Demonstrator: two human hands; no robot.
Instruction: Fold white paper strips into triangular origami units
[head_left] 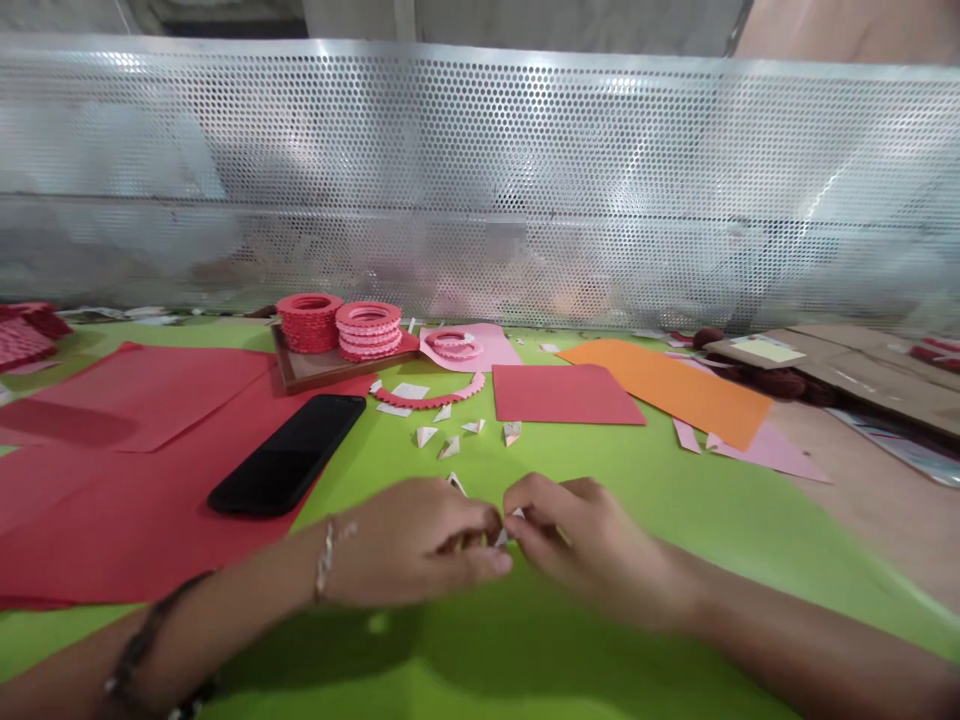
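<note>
My left hand and my right hand meet over the green table surface. Between their fingertips is a small white folded paper piece, pinched from both sides and mostly covered by the fingers. Just beyond the hands lie several small folded paper triangles, with one more paper triangle right behind my left hand. A curved pink-red strip with a jagged edge rests behind them, near white paper scraps.
A black phone lies on red paper sheets at left. Stacks of red and pink rings stand on a brown tray. A red sheet, an orange sheet and cardboard lie rightward. Perforated metal rises behind.
</note>
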